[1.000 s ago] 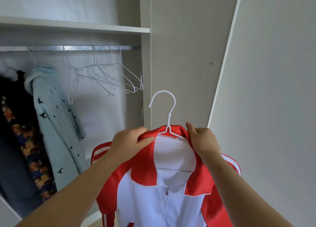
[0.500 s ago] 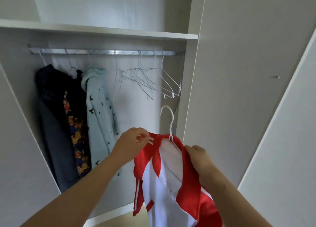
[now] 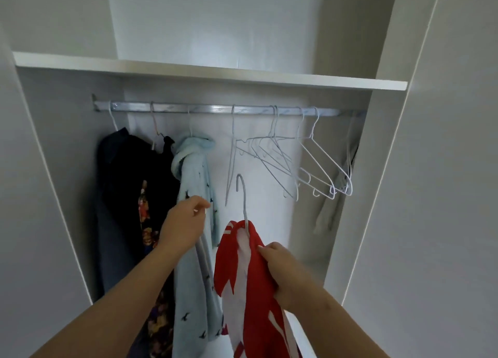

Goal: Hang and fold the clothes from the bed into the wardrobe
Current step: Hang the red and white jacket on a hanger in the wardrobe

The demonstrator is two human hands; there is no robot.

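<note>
Two hands reach into the wardrobe (image 3: 388,142). The right hand (image 3: 285,271) grips the red jacket (image 3: 242,274) near its collar; its hanger (image 3: 244,204) rises just left of and above that hand, below the rail (image 3: 210,109). The left hand (image 3: 183,225), fingers curled, is against the blue top (image 3: 194,169); whether it grips anything I cannot tell.
</note>
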